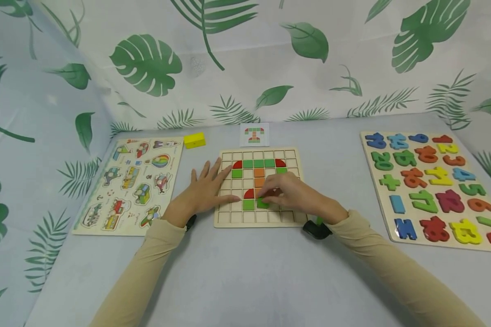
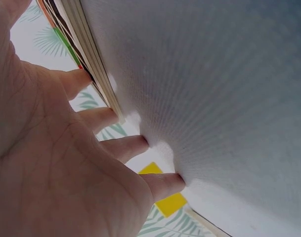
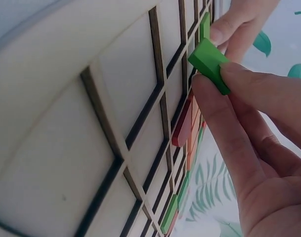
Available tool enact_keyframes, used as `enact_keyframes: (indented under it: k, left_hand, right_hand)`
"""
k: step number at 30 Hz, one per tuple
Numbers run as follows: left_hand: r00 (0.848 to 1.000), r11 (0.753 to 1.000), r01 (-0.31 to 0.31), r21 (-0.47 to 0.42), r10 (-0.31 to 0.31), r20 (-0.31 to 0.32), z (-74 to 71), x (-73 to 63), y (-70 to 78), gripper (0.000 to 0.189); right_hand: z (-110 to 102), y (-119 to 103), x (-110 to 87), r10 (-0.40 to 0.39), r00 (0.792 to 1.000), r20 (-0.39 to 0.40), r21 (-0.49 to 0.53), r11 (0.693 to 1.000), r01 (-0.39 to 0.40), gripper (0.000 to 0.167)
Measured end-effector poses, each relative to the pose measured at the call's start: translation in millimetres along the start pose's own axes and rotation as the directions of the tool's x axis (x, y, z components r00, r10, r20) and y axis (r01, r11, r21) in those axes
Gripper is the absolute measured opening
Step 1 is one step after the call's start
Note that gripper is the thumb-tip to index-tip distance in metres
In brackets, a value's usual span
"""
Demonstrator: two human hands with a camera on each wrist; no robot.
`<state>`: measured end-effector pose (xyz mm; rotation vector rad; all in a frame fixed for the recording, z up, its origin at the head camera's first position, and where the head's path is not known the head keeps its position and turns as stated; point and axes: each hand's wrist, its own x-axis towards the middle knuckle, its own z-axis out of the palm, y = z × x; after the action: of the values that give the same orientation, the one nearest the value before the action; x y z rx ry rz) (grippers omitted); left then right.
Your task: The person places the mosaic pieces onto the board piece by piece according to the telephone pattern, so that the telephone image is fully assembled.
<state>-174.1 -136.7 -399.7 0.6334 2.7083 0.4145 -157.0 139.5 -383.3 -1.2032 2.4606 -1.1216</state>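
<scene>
A wooden grid board (image 1: 229, 219) lies in the middle of the table, with red quarter-round, green and orange blocks set in some of its cells. My right hand (image 1: 289, 188) pinches a green square block (image 3: 207, 61) between thumb and fingertips. In the right wrist view that block is tilted close over the grid; in the head view it appears right of a seated green block (image 1: 248, 205). My left hand (image 1: 201, 194) is spread at the board's left side, its thumb over the board. Its other fingertips reach the board's edge and the table cloth, as the left wrist view shows.
A pattern card (image 1: 254, 135) lies behind the board, and a yellow block (image 1: 194, 140) sits at its back left. To the left is a picture puzzle board (image 1: 122, 181); on the right lies a number puzzle board (image 1: 429, 186). Leaf-printed cloth (image 1: 253, 54) hangs behind.
</scene>
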Motion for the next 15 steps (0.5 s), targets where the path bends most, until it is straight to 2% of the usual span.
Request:
enact_keyframes:
  k: [4,10,15]
  left_hand:
    - [1.000,1.000,0.004,-0.007,-0.004,0.002,0.7,-0.2,-0.9,0.097]
    - [1.000,1.000,0.007,-0.016,-0.006,0.005,0.4,-0.1,0.2,0.097]
    - [1.000,1.000,0.008,-0.005,-0.008,0.001,-1.1,-1.7,1.6,0.097]
  right_hand:
    - [2.1,-0.1,2.5,-0.015,1.000,0.012,-0.039,0.999,0.015,0.014]
    - [2.6,-2.9,3.4,0.015,0.999,0.036,-0.089,0.996,-0.012,0.015]
    - [3.1,-4.3,3.1,-0.009,0.999,0.045,-0.116,0.993,0.014,0.015]
